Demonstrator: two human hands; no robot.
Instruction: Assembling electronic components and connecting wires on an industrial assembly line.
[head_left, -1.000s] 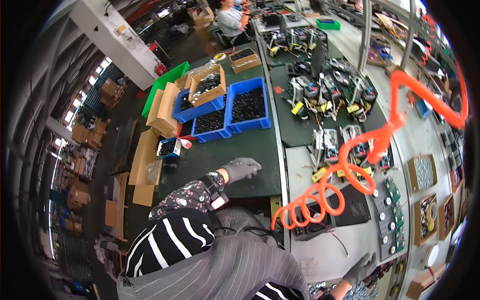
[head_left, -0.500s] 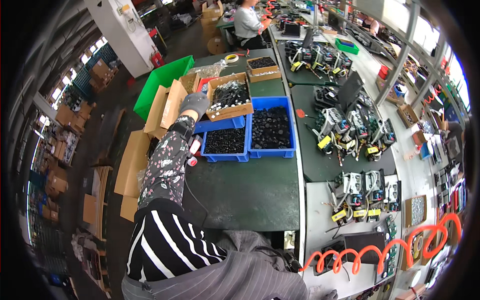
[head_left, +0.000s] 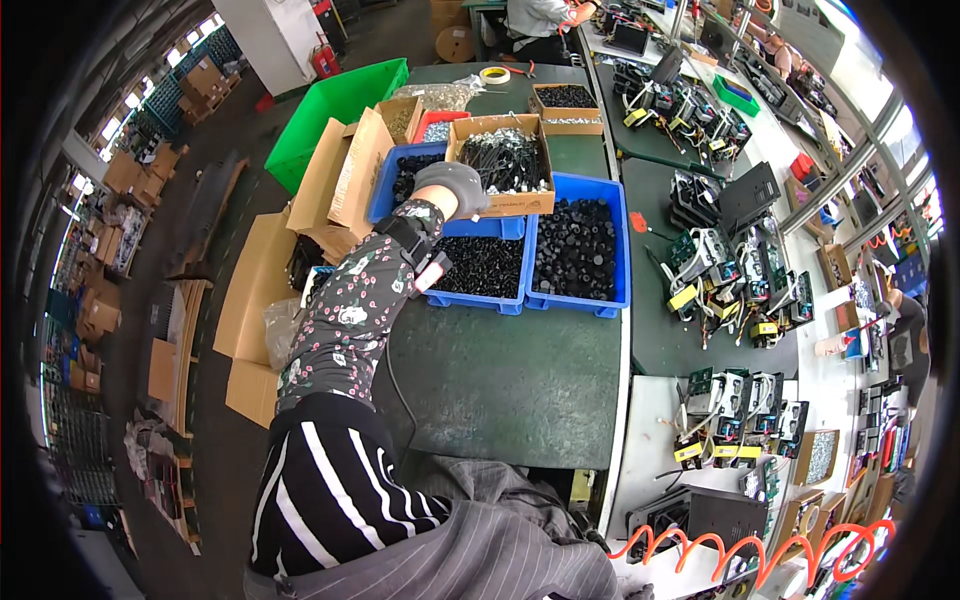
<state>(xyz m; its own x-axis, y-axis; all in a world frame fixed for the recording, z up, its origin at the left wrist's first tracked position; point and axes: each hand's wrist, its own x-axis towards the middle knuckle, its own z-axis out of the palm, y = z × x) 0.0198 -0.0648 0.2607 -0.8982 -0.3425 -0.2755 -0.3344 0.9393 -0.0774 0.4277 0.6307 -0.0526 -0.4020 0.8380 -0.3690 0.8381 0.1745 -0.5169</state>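
My left hand [head_left: 458, 188], in a grey glove, is at the front left corner of an open cardboard box [head_left: 518, 203] full of black and silver small parts. Its fingers look curled against the box; their tips and anything in them are hidden. Under and around the box are blue bins: one holds small black pieces [head_left: 480, 268], another round black knob-like parts [head_left: 577, 250], a third [head_left: 380, 200] lies behind my wrist. A white and red object [head_left: 432, 270] is beside my forearm. Only a dark scrap of my right hand [head_left: 640, 592] shows at the lower edge, its fingers out of sight.
A green bin [head_left: 335, 115] and open cartons [head_left: 250, 300] flank the table's left side. Tape [head_left: 494, 75] and red-handled pliers [head_left: 520, 70] lie at the back. On the right stand several electronic assemblies [head_left: 740, 400], with an orange coiled hose [head_left: 740, 548] near. Other people work farther off.
My left hand has moved right, from beside the cardboard box to over its front left corner. The whole view has shifted slightly with my head.
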